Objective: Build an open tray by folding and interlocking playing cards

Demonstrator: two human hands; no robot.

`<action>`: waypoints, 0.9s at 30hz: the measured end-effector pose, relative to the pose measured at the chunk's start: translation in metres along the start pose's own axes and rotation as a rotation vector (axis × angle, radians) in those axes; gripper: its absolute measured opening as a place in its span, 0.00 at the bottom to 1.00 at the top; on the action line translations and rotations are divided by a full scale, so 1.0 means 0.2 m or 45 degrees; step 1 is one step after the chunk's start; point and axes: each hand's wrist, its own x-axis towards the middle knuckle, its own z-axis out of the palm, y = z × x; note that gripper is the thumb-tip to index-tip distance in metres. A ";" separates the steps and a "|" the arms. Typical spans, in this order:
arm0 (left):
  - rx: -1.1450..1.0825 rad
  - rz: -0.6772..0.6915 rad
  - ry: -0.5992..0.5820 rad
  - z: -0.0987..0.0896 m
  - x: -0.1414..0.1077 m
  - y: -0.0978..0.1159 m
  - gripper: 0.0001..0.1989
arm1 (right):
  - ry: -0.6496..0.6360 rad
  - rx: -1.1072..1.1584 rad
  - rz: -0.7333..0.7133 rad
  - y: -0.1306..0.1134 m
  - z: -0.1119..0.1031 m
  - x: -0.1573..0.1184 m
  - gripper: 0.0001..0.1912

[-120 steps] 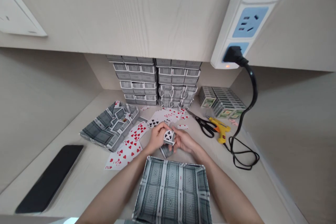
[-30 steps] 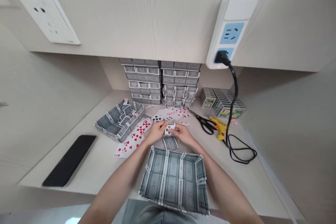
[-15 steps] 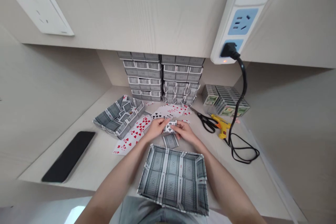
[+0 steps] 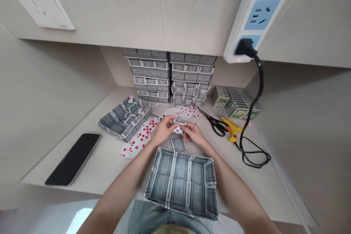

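A black-suited playing card is held between my two hands, with its far edge bent up. My left hand grips its left side with fingers closed, and my right hand pinches the right side. Just below them a face-down card lies on the desk. An open box made of grey-backed playing cards sits between my forearms at the desk's front edge. Face-up heart cards are spread to the left of my left hand, and more face-up cards lie behind my hands.
On the left are a card-made tray with folded cards inside and a black phone. Stacked card boxes stand at the back. Scissors, a yellow glue gun and its black cord lie right, below a power strip.
The card between my hands has gone from lying flatter to having its far edge bent up. My fingers have shifted slightly around it. The whole view has tilted a little.
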 end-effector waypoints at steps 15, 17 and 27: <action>0.140 0.051 -0.009 0.02 -0.02 0.04 0.14 | -0.142 0.575 0.134 -0.03 -0.07 0.01 0.10; 0.192 0.084 -0.017 0.02 -0.03 0.04 0.15 | -0.209 0.617 0.157 -0.04 -0.07 0.00 0.11; 0.312 0.137 0.002 0.04 -0.03 0.01 0.14 | -0.284 0.690 0.135 -0.04 -0.02 -0.01 0.14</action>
